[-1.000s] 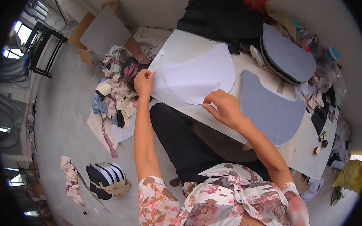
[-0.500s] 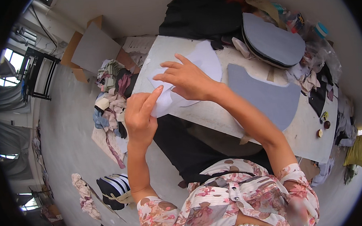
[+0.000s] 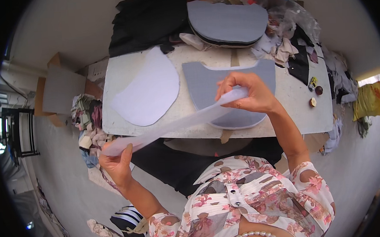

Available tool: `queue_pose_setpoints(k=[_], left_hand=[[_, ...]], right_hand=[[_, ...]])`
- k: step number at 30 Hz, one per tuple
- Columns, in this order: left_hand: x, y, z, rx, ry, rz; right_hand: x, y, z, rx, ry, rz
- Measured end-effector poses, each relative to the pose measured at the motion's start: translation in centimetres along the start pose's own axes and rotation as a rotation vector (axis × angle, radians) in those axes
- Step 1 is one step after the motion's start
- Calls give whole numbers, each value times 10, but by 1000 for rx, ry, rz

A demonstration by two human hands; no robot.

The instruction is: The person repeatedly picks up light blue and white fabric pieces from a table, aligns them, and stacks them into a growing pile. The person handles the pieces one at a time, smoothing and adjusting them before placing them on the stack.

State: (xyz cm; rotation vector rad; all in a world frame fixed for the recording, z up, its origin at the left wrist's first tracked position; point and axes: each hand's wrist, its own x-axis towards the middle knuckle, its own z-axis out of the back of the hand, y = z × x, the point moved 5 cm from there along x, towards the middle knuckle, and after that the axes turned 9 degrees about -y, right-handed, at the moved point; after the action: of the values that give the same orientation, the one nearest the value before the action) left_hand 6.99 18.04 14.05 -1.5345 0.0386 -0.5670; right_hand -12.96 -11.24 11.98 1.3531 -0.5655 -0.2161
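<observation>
White sheet [image 3: 179, 123], lengthwise toward upper right, both ends in pinching grip of left hand [image 3: 118, 166] and right hand [image 3: 256, 93]

Head-mounted wide fisheye view — upright, looking steeply down and forward from above. Hands [image 3: 257, 93] at close range, table [image 3: 301, 115] beneath and beyond; floor [image 3: 68, 180] and walls [image 3: 80, 32] toward the rim — edges visibly bent.
</observation>
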Motion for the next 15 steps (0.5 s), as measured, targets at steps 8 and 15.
queue_pose_setpoints(k=[8, 15], left_hand=[[-3, 25, -92, -270, 213, 256], [5, 81, -172, -247, 259, 401]], right_hand=[[-78, 4, 71, 266, -385, -23], [-97, -41, 113, 125, -727, -132]])
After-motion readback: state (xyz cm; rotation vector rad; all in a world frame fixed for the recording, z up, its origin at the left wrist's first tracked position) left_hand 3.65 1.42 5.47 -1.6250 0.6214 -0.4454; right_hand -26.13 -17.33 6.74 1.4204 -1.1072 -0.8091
